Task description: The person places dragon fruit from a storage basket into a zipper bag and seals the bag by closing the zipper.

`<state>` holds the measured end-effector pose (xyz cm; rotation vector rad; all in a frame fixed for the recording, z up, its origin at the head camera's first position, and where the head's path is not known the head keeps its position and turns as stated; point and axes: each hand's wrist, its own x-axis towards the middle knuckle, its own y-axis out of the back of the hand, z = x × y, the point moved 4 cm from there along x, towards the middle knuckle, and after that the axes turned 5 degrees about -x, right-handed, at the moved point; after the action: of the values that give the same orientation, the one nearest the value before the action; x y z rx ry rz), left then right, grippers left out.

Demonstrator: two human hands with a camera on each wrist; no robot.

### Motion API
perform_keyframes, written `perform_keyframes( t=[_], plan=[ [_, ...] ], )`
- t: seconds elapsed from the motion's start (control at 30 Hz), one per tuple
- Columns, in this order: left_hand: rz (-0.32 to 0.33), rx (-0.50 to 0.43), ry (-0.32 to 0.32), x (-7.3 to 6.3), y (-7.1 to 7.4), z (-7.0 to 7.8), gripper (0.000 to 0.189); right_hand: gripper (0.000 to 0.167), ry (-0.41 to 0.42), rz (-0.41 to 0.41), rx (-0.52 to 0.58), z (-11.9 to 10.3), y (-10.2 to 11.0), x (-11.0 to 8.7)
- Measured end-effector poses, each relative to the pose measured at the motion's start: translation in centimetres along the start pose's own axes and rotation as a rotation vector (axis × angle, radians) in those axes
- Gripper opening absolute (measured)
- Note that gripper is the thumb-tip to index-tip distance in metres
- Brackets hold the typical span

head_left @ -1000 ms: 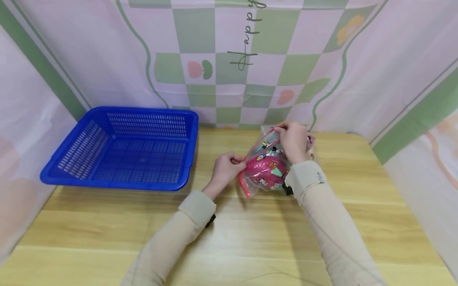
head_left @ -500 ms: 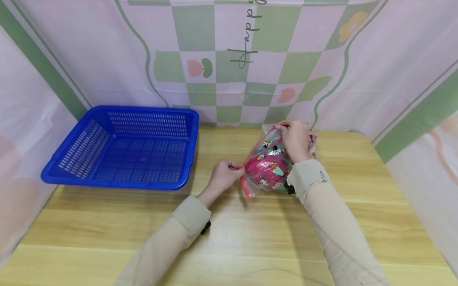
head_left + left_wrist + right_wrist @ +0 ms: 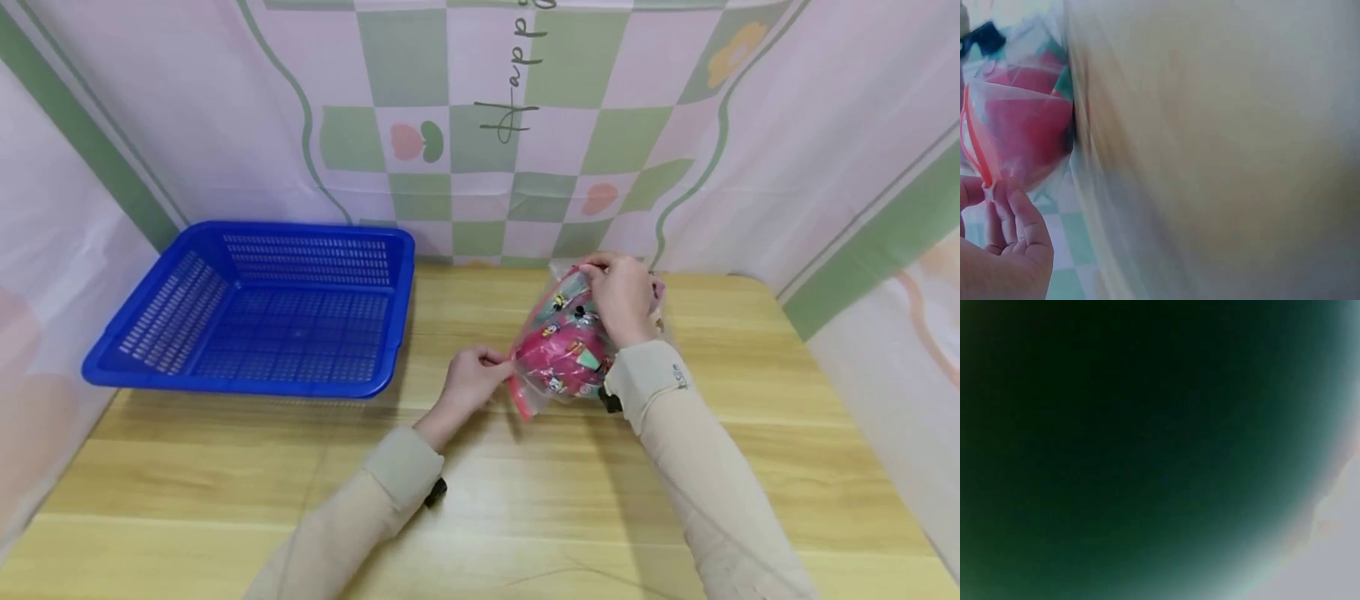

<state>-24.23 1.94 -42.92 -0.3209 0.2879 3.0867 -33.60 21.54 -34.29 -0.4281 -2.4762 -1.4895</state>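
A clear zip bag [image 3: 557,354] with cartoon figures and a red zip edge lies on the table, right of centre in the head view. Pink and green contents show through its plastic; their kind cannot be made out. My left hand [image 3: 468,383] pinches the red edge at the bag's left side. In the left wrist view, a small white zip slider [image 3: 989,190] sits between that hand's thumb and fingers. The right hand [image 3: 622,296] grips the far end of the red edge. Dark green blur fills most of the right wrist view, so that hand is hidden there.
A blue plastic basket [image 3: 300,333] with slotted walls stands at the left of the wooden table [image 3: 525,517]. Behind the table hangs a checked green and white cloth [image 3: 487,142]. A dark wrist camera [image 3: 435,492] sits under the left sleeve.
My left hand has shifted a little toward me, its pinch lower along the red edge. The right hand keeps its hold, and the bag has barely moved.
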Motion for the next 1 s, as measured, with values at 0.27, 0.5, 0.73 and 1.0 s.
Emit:
perform_keyframes(
  t=[0.27,0.5,0.73,1.0],
  plan=[
    [0.004,0.031,-0.093,0.5,0.0,0.8,0.015,0.026,0.149,-0.063,-0.080,-0.6,0.4,-0.1],
    [0.072,0.070,-0.139,1.7,1.2,1.0,0.017,0.023,0.192,-0.187,-0.055,-0.7,0.7,0.0],
    [0.077,0.108,-0.101,1.7,2.0,0.8,0.018,0.020,0.126,-0.109,-0.067,0.0,0.8,0.2],
    [0.054,0.125,-0.125,1.4,1.8,0.9,0.017,0.022,0.098,-0.132,-0.060,0.0,0.6,0.3]
  ],
)
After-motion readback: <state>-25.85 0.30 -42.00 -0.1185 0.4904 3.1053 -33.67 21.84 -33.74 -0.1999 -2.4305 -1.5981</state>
